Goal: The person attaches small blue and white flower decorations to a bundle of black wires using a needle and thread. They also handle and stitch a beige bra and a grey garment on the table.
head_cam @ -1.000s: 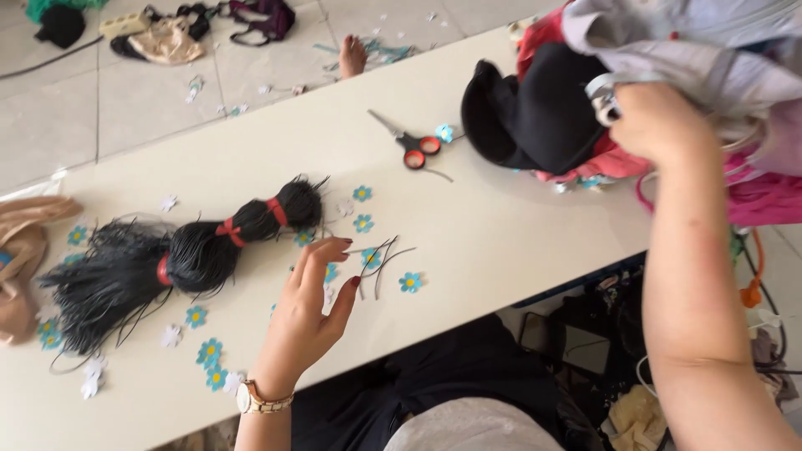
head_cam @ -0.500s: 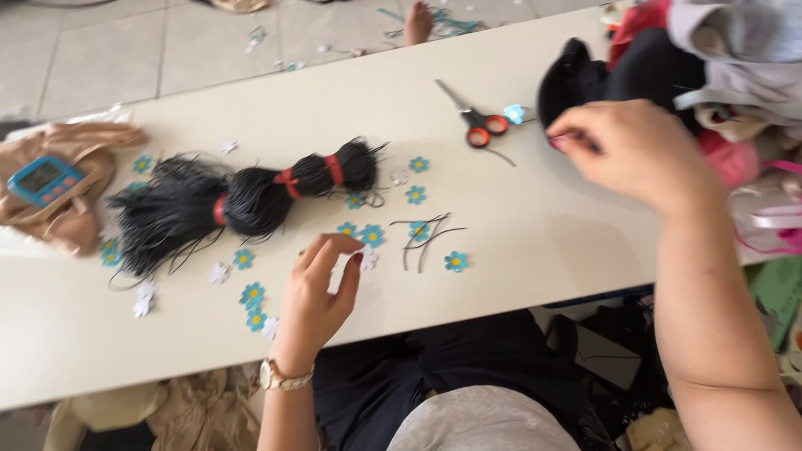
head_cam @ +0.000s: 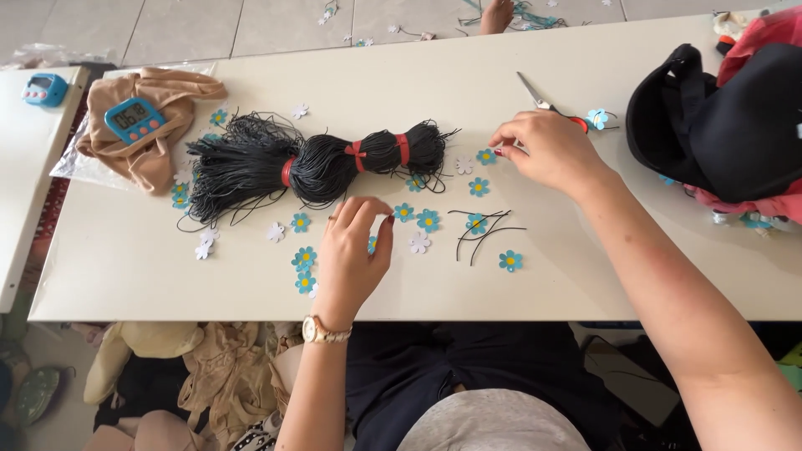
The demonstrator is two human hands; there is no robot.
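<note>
Her left hand (head_cam: pixel 355 250) curls its fingers loosely together over the blue paper flowers (head_cam: pixel 415 216) on the white table (head_cam: pixel 125 267), holding nothing I can see. Right hand (head_cam: pixel 547 150), fingertips pinched, touches down beside the scissors (head_cam: pixel 543 104). The black cord bundle (head_cam: pixel 322 163) lies just beyond

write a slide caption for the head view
Two hands, left hand and right hand, among blue paper flowers beside black cord bundle.

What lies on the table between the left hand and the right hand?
In the head view, between the left hand and right hand lie blue paper flowers, a white flower and loose black cord pieces.
</note>
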